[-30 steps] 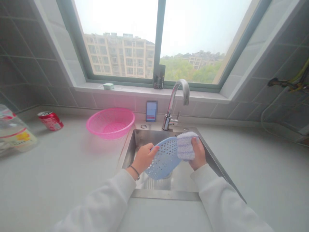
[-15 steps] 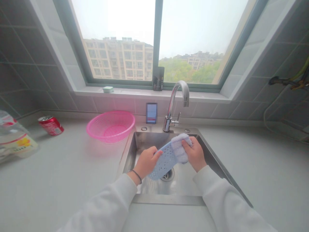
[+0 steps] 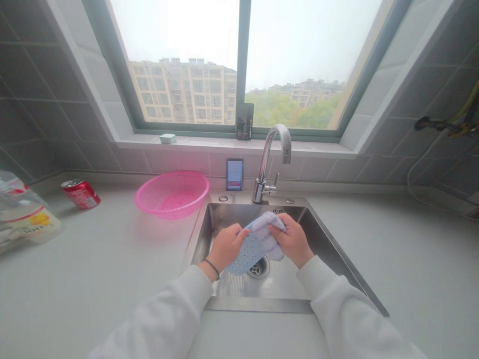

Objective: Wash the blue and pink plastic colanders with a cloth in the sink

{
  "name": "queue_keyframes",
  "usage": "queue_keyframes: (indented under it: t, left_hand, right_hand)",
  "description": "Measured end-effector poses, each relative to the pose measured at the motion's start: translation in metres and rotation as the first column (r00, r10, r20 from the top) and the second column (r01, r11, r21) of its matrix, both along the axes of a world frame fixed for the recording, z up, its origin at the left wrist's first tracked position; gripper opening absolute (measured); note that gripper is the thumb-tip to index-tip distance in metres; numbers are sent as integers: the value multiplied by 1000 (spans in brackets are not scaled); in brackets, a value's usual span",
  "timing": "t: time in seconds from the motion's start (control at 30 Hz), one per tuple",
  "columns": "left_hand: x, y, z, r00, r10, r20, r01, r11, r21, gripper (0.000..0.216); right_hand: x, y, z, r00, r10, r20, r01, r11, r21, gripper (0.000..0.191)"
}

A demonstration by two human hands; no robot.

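Over the stainless sink [image 3: 284, 286], a light-blue plastic basket [image 3: 247, 254] full of small holes is held tilted. My left hand [image 3: 225, 245] grips its near-left rim, thumb on top and fingers hidden behind it. A fluffy white cloth [image 3: 264, 234] is folded over the upper right part of the basket. My right hand [image 3: 294, 238] is closed on this cloth and presses it to the basket. The cloth hides that end of the basket.
The chrome faucet [image 3: 264, 172] rises behind the sink, its spout above my right hand. To the left stand a pink basket [image 3: 172, 212], a tilted red can [image 3: 81, 193] and a clear plastic bottle [image 3: 26, 214]. A phone-like screen [image 3: 234, 174] leans on the back wall; a sponge [image 3: 167, 138] lies on the sill.
My right hand has moved left and slightly down with the cloth, closer to my left hand. The cloth covers more of the basket's middle. My left hand stays nearly in place.
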State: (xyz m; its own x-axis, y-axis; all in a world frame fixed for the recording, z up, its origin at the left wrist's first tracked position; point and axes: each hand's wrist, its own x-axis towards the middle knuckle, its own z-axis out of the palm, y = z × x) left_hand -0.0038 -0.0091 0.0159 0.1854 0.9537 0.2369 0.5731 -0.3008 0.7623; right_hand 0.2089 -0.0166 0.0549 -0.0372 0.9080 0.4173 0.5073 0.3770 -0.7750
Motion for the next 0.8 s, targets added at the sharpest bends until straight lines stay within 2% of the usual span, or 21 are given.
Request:
queue_keyframes:
  t: [0.07, 0.17, 0.27, 0.33, 0.43, 0.53, 0.6, 0.7, 0.8]
  left_hand:
    - [0, -1, 1, 1000, 1, 15, -1, 1000, -5, 42]
    - [-1, -3, 2, 999, -7, 45, 7, 1000, -5, 43]
    - [-2, -5, 2, 997, -10, 71, 10, 1000, 1, 44]
    - [-2, -5, 1, 995, -5, 100, 6, 1000, -11, 44]
    - [0, -3, -2, 993, 3, 120, 2, 999, -42, 44]
    - [3, -1, -3, 997, -15, 69, 17, 1000, -23, 41]
    - [3, 0, -2, 999, -30, 36, 30, 1000, -3, 41]
    - [2, 0, 2, 999, -26, 40, 26, 1000, 4, 41]
    - [0, -2, 4, 996, -18, 83, 18, 1000, -6, 42]
  right_hand:
    - [16, 13, -6, 991, -125, -43, 125, 992, -7, 35]
    - [41, 33, -17, 950, -310, -42, 309, 951, -22, 40]
    - [49, 37, -20, 935, -344, -90, 343, 939, -33, 43]
    - [41, 30, -16, 947, -293, -135, 294, 956, -12, 42]
    - [20, 10, -6, 982, -120, -143, 124, 992, 20, 36]
    - [4, -5, -1, 996, 87, -16, -87, 996, 33, 29]
    - [4, -5, -2, 992, 115, 55, -117, 992, 40, 27]
    - [21, 8, -7, 999, -50, 18, 49, 998, 46, 32]
    - [39, 21, -11, 962, -272, -20, 273, 961, 40, 38]
